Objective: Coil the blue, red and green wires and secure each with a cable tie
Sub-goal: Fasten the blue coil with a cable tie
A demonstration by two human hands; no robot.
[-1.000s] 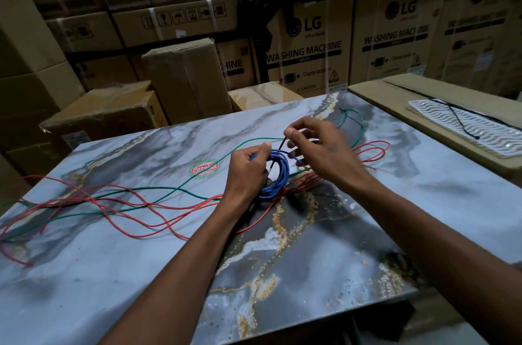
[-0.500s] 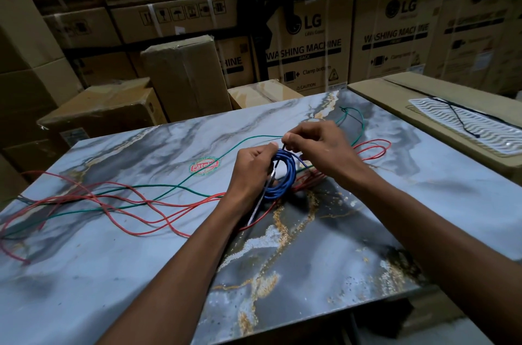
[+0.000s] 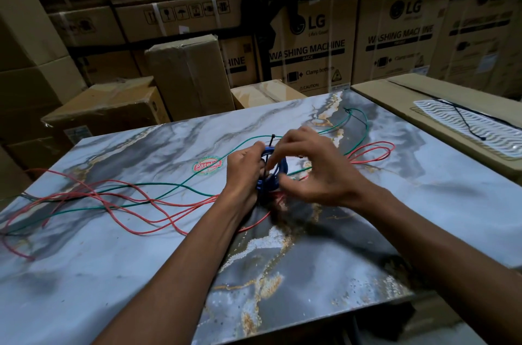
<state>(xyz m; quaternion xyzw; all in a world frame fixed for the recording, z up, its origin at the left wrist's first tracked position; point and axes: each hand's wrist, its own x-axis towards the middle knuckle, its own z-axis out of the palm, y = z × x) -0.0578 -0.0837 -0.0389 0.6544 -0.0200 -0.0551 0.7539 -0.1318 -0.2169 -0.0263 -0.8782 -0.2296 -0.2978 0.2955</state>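
Reading "LG WASHING MACHINE": stacked cartons (image 3: pixel 310 42) behind table (image 3: pixel 141 260)

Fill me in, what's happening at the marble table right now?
A person is bundling wires by hand. The left hand grips the coiled blue wire, with a black cable tie sticking up from it. The right hand is at the coil with fingers spread and curved, though blur hides exactly what they touch. The red wire and green wire lie loose and uncoiled across the table.

Bare forearms, bare hands (image 3: pixel 282 172), no sleeves
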